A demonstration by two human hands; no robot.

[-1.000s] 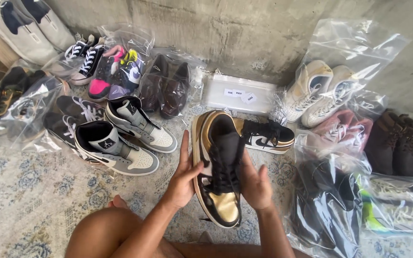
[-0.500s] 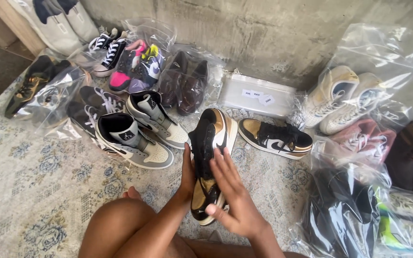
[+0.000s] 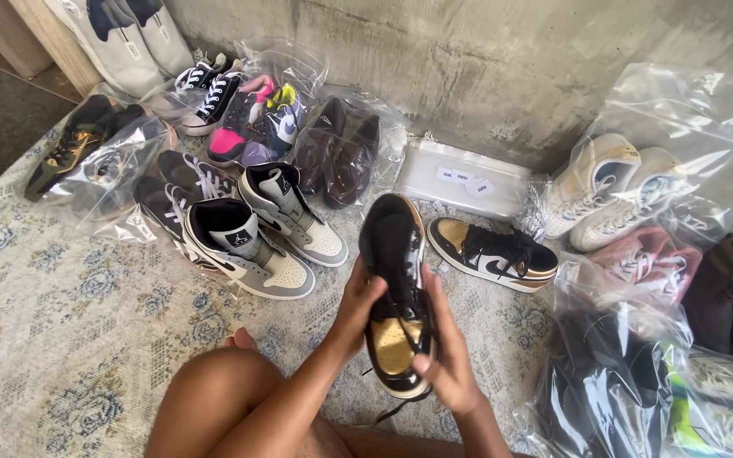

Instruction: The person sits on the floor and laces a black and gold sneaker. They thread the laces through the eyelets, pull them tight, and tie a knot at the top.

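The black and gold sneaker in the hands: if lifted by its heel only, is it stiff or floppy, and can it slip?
The black and gold sneaker probably stays stiff: it keeps its shape between the left hand and right hand. Its glossy gold toe may be somewhat slippery. A loose lace hanging below would likely swing.

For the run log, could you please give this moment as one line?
hands: both on black-and-gold sneaker | left hand on side | right hand at toe | matching sneaker on rug

A grey high-top pair [image 3: 256,237] sits at nine o'clock on the patterned rug [image 3: 61,314]; bagged brown loafers [image 3: 341,148] at eleven, a flat clear bag [image 3: 464,180] at twelve, bagged cream sneakers [image 3: 608,191] at two
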